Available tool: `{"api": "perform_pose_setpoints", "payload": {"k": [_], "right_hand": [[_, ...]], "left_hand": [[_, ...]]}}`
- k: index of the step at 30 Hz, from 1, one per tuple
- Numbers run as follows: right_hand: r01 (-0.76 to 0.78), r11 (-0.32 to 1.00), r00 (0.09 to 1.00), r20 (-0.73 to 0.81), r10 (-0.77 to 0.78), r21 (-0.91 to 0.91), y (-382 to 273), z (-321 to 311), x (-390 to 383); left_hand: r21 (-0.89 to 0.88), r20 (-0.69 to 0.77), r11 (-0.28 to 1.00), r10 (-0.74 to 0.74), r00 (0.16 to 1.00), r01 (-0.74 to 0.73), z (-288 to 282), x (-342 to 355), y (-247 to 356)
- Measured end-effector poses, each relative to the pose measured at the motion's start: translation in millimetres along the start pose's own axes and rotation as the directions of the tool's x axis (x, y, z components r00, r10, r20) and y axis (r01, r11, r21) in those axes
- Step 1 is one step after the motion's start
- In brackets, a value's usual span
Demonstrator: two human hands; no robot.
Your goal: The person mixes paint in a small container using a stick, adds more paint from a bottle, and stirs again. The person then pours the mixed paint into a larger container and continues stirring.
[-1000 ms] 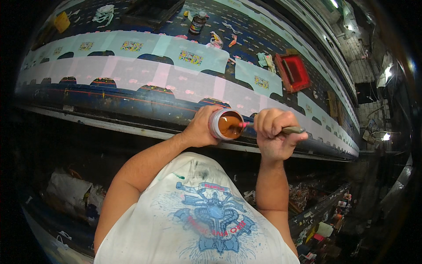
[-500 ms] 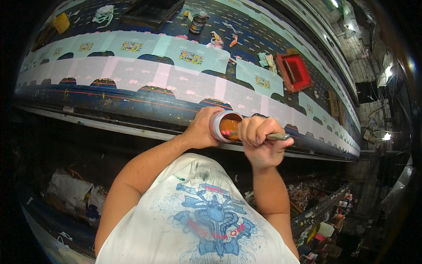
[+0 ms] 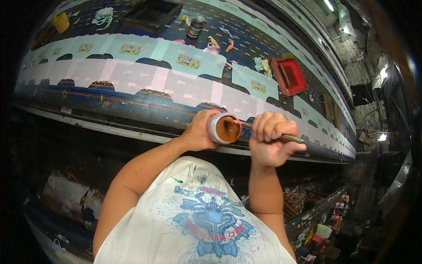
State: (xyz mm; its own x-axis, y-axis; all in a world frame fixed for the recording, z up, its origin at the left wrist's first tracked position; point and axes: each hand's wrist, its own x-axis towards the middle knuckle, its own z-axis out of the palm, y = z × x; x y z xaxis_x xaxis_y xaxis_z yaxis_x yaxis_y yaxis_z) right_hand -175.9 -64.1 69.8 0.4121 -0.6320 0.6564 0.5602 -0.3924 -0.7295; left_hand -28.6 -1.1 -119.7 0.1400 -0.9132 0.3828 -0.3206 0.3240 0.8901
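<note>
My left hand (image 3: 198, 131) wraps round the side of a clear plastic jar (image 3: 211, 130) with its mouth tipped toward me. Orange-brown paint (image 3: 233, 132), marked by a dark streak, fills the part I can see. A fist is made by my right hand (image 3: 272, 134), closed round a slim wooden-handled tool (image 3: 291, 138) with pink near its far end. That end reaches into the jar's mouth at the upper rim; whether it is a brush or a spatula I cannot tell. Pale pink fabric pieces (image 3: 184, 88) lie on the long table just beyond both hands.
The long dark-blue table (image 3: 118, 100) runs across in front of me. Mint fabric pieces with colourful prints (image 3: 189, 61) lie farther back. Beyond them are a dark bottle (image 3: 196, 27), a red tray-like frame (image 3: 292, 75), a dark frame (image 3: 151, 15) and crumpled rags (image 3: 103, 17).
The tool has drawn back toward the jar's upper rim as my right hand moved slightly right. More of the paint shows, with the jar turned a little more toward me.
</note>
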Motion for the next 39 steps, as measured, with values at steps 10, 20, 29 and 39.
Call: {"api": "perform_pose_setpoints", "payload": {"k": [10, 20, 29, 39], "right_hand": [[-0.065, 0.997, 0.997, -0.039, 0.066, 0.031, 15.3, 9.9, -12.4], [-0.1, 0.991, 0.995, 0.019, 0.099, 0.086, 5.7, 12.5, -4.0], [0.01, 0.995, 0.998, -0.069, -0.003, 0.102, -18.5, 10.0, 9.2], [-0.053, 0.995, 0.998, -0.041, 0.057, 0.081, -0.9, 12.8, -0.7]], "left_hand": [[0.027, 0.009, 0.999, 0.02, 1.0, -0.021, 2.8, 0.4, -6.1], [0.02, 0.015, 1.0, 0.0, 1.0, -0.001, 1.2, 0.2, -6.3], [0.028, 0.032, 0.999, -0.018, 0.999, 0.017, -0.2, 0.5, -3.7], [-0.022, 0.015, 0.999, -0.035, 0.999, 0.035, -0.2, 1.4, -1.2]]}}
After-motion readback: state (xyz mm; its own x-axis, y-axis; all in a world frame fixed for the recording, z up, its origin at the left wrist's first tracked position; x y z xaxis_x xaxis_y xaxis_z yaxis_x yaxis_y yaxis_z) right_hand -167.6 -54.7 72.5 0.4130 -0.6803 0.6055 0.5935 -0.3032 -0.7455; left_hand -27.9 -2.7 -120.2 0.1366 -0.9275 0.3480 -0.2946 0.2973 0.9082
